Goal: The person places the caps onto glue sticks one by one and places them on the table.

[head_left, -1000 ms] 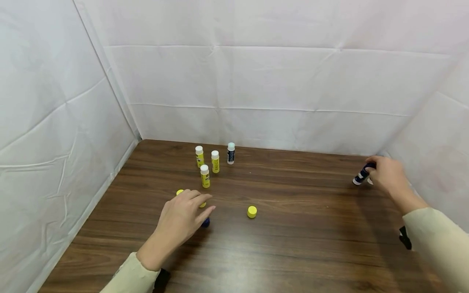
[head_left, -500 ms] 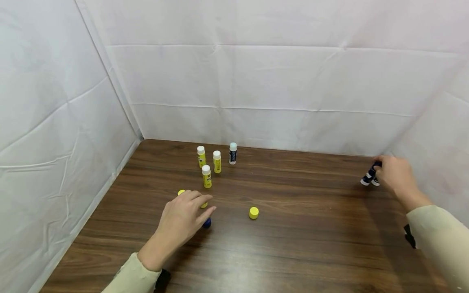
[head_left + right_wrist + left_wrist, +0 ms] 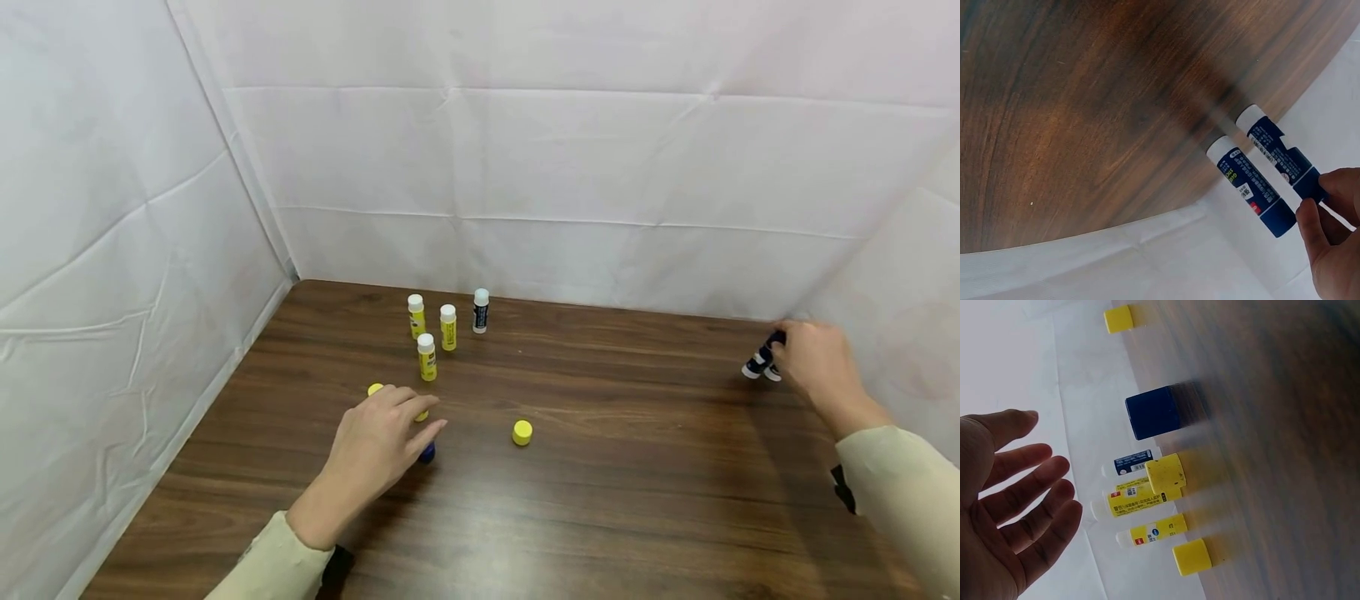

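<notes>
Two blue glue sticks with white bases are at the table's far right. My right hand (image 3: pixel 817 367) pinches the blue cap end of one glue stick (image 3: pixel 1275 147) between thumb and fingers. The second glue stick (image 3: pixel 1250 187) stands beside it, with a narrow gap between them in the right wrist view. My left hand (image 3: pixel 375 442) hovers, fingers spread and holding nothing, over the left part of the table. Near it are a blue cap (image 3: pixel 1152 412) and two yellow caps, one nearer the middle (image 3: pixel 1166 474) and another (image 3: pixel 1191 556); the hand partly hides them in the head view.
Three uncapped yellow glue sticks (image 3: pixel 427 358) stand upright behind the left hand. An uncapped blue glue stick (image 3: pixel 481 312) stands near the back edge. A yellow cap (image 3: pixel 522 432) sits alone right of the left hand. White cloth walls (image 3: pixel 562 167) enclose the wooden table (image 3: pixel 615 500).
My right hand has moved a little to the right with its glue stick, which is now beside the other blue one and more upright. The left hand has hardly moved.
</notes>
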The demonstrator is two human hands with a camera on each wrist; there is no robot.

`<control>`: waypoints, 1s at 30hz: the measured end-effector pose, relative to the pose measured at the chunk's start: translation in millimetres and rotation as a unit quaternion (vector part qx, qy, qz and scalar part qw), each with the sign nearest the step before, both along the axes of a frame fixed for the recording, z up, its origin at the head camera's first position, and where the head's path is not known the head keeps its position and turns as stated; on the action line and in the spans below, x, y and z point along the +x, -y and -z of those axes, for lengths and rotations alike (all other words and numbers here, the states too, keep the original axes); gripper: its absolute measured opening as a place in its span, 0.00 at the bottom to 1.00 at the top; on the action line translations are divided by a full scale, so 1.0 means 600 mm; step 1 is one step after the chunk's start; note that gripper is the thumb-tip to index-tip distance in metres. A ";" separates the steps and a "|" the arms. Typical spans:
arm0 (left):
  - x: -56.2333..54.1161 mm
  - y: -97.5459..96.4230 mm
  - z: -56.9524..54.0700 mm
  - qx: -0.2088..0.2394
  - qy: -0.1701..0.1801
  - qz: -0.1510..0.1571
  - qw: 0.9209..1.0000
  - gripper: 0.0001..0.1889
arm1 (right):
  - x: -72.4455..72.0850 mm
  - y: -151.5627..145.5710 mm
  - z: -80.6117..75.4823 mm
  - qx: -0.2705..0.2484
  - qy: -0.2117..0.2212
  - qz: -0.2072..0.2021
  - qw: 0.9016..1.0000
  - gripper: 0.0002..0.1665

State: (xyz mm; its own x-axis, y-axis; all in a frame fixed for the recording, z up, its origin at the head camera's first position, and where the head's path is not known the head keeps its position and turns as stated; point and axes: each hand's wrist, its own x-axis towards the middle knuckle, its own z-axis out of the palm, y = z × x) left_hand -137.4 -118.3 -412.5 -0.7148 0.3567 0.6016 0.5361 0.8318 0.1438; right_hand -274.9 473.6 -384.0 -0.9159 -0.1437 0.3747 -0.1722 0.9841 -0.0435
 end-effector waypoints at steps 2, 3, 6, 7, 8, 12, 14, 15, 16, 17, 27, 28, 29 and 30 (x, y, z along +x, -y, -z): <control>0.000 0.001 0.000 -0.002 0.005 -0.002 1.000 0.12 | 0.001 -0.001 -0.001 0.003 -0.005 -0.003 1.000 0.18; 0.000 0.001 -0.001 -0.003 0.006 -0.002 1.000 0.12 | 0.002 -0.001 -0.001 0.006 -0.009 -0.005 1.000 0.18; 0.001 0.001 -0.001 -0.008 0.009 -0.004 1.000 0.12 | 0.004 0.002 -0.003 0.019 -0.020 -0.013 1.000 0.17; 0.002 0.002 -0.001 -0.008 0.010 -0.004 1.000 0.12 | 0.005 0.004 -0.003 0.023 -0.025 -0.015 0.999 0.16; 0.003 0.002 -0.001 -0.008 0.010 -0.004 1.000 0.12 | 0.006 0.006 -0.003 0.028 -0.031 -0.016 0.999 0.16; 0.005 0.003 0.002 -0.011 0.016 -0.004 1.000 0.13 | 0.014 0.024 -0.004 0.025 -0.076 -0.022 0.997 0.16; 0.006 0.004 0.004 -0.013 0.019 -0.006 1.000 0.13 | 0.018 0.041 -0.005 0.016 -0.103 -0.024 0.994 0.16; 0.007 0.004 0.005 -0.014 0.020 -0.008 1.000 0.13 | 0.019 0.050 -0.006 0.011 -0.114 -0.024 0.993 0.16; 0.007 0.005 0.006 -0.016 0.021 -0.010 1.000 0.13 | 0.019 0.062 -0.006 0.005 -0.119 -0.023 0.993 0.16; 0.008 0.006 0.006 -0.017 0.021 -0.012 1.000 0.13 | 0.018 0.074 -0.006 0.000 -0.121 -0.021 0.992 0.16; 0.013 0.018 0.010 -0.015 0.030 -0.029 0.999 0.16 | 0.003 0.217 -0.009 -0.062 -0.074 -0.049 0.994 0.22; 0.013 0.019 0.010 -0.014 0.031 -0.031 0.999 0.16 | 0.002 0.231 -0.009 -0.068 -0.067 -0.053 0.994 0.23; 0.013 0.021 0.010 -0.012 0.033 -0.031 0.999 0.16 | 0.001 0.245 -0.010 -0.077 -0.058 -0.056 0.994 0.23; 0.013 0.022 0.010 -0.010 0.034 -0.031 0.999 0.17 | 0.002 0.259 -0.010 -0.087 -0.046 -0.056 0.994 0.24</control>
